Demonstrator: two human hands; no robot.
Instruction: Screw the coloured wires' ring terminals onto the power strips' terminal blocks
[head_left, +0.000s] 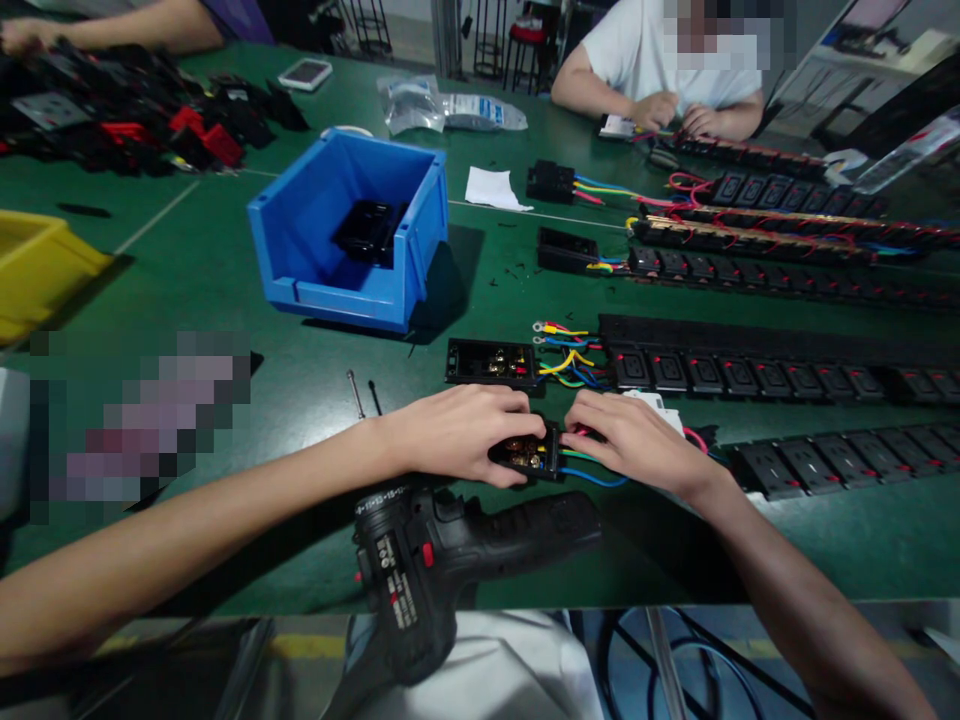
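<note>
Two hands in my feed: left hand (465,432) curled round a black box (551,458) on the table (285,575); right hand (637,440) half-closed at its wires (596,479), grip unclear; I judge box light, stiff; hold sidewalls.

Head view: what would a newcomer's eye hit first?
The bright blue bin, left of centre on the green tabletop, holding black parts. Next, the black power drill at the near edge. Just beyond it, the left hand grips a black housing; the right hand is at its coloured wires.
</note>
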